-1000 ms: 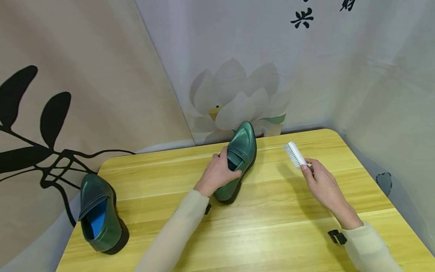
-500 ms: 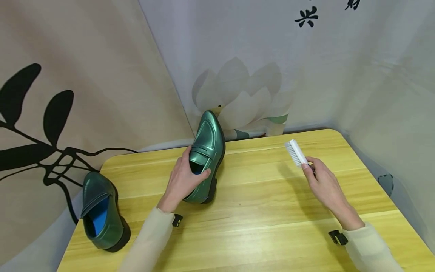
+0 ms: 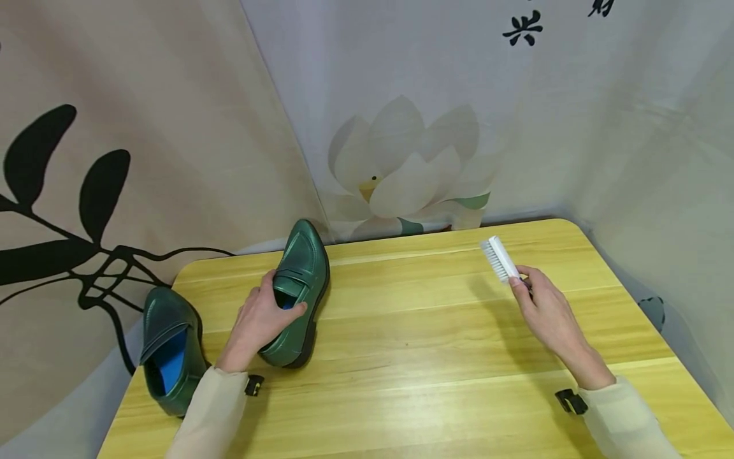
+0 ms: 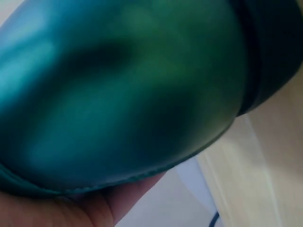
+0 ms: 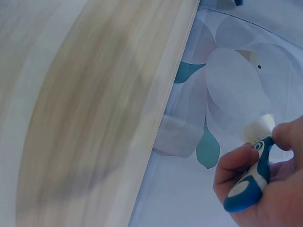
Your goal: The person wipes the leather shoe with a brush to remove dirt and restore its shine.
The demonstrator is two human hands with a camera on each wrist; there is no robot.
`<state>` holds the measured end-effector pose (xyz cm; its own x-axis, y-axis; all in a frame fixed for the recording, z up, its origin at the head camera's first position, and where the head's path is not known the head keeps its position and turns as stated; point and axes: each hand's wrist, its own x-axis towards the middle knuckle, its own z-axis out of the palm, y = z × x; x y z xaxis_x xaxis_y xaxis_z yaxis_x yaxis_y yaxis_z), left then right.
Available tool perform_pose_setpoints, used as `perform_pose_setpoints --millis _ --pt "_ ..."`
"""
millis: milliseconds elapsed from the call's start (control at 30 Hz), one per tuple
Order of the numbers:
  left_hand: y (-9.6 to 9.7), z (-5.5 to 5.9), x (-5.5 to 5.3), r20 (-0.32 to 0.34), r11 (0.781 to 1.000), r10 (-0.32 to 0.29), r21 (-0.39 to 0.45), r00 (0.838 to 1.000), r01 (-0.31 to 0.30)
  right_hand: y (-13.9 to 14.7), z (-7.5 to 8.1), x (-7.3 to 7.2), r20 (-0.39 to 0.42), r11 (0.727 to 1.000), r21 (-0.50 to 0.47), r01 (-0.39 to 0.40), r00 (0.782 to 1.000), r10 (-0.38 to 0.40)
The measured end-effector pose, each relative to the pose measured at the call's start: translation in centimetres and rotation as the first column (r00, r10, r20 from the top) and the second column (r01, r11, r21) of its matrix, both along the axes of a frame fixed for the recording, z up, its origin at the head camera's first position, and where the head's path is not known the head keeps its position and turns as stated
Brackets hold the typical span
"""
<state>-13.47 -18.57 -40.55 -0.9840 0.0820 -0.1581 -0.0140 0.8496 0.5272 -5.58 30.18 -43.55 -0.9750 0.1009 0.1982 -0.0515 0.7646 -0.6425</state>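
My left hand (image 3: pixel 259 324) grips a shiny green loafer (image 3: pixel 304 268) by its opening, fingers on the far side of the collar and thumb over the near side. Its toe points to the back, and the left wrist view is filled by its heel end (image 4: pixel 123 104). A second green loafer (image 3: pixel 172 354) with a blue insole stands at the left edge, partly behind my left sleeve. Over the right side, my right hand (image 3: pixel 547 319) holds a small white-bristled brush (image 3: pixel 499 260). Its blue and white handle (image 5: pixel 248 187) lies in my fingers in the right wrist view.
A yellow wood-grain table (image 3: pixel 413 344) with rounded corners lies under both hands. Behind it hangs a pale curtain (image 3: pixel 436 83) printed with a flower and dark leaves. My right hand casts a shadow on the tabletop.
My left hand has carried the loafer from the middle of the table leftward, close to the other loafer. The right hand with the brush has stayed nearly still.
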Motion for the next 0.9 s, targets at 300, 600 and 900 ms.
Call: perform_pose_setpoints --millis 300,600,900 --pt "-1.7 -1.0 -0.8 0.064 0.998 -0.015 -0.064 0.998 0.019 -0.2 -0.3 0.0 -0.003 1.0 0.002 -0.015 1.0 0.015" --pt "-2.9 -0.7 -1.4 0.111 0.994 -0.003 -0.112 0.994 0.016 -0.2 -0.2 0.0 0.0 1.0 0.008 -0.003 1.0 0.003" --pt "-3.1 -0.4 -1.8 0.194 0.992 0.016 -0.124 0.981 0.008 -0.2 -0.1 0.0 0.012 1.0 0.006 -0.002 1.0 0.002"
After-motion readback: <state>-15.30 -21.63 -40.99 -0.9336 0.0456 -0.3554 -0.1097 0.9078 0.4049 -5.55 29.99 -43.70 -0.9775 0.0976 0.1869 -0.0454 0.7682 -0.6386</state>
